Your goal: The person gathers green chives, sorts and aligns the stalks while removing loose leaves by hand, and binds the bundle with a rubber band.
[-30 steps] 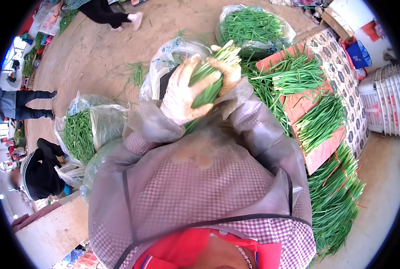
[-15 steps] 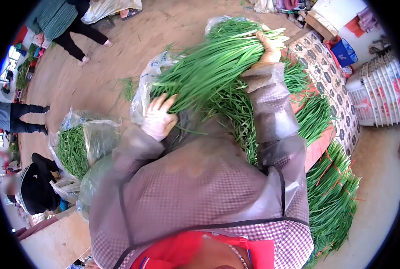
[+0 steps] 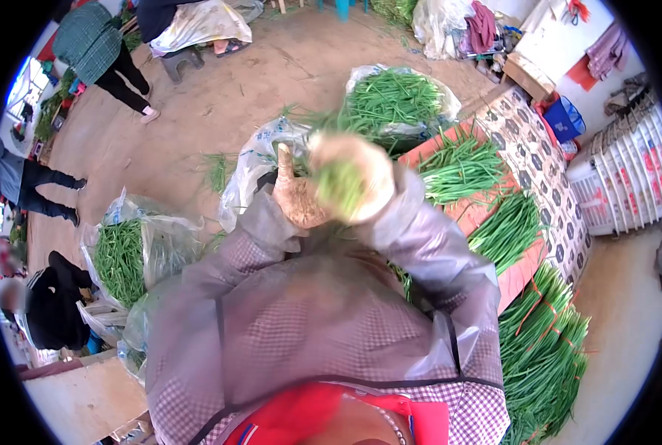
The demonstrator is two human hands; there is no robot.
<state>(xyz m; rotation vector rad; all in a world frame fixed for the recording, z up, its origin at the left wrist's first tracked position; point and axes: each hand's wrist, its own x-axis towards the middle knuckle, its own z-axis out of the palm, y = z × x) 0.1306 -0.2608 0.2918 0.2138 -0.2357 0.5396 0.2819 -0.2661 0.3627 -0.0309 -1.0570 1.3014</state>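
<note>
My right hand [image 3: 374, 175], in a pale, soiled glove and smeared by motion, is wrapped around a bunch of green chives [image 3: 341, 188]. The bunch's pale stem ends face me, and its blurred leaves point away. Close beside it, my left hand [image 3: 301, 200] has its stained palm turned toward the stem ends and its thumb stretched up; its other fingers are partly hidden. Beyond both hands lies an opened plastic bag [image 3: 253, 159]. More chives lie on a reddish board [image 3: 460, 219] to the right.
Bags of loose chives stand ahead [image 3: 394, 96] and at left [image 3: 119, 259]. Tied bunches [image 3: 546, 356] are stacked at lower right. Stacked white crates [image 3: 620, 170] and a blue basket [image 3: 564, 119] stand at right. Other people [image 3: 90, 52] are at the left and back.
The chives, earlier stretched sideways between my hands, now point away with stem ends toward me. My right hand came down and left; my left hand moved slightly right and turned palm up.
</note>
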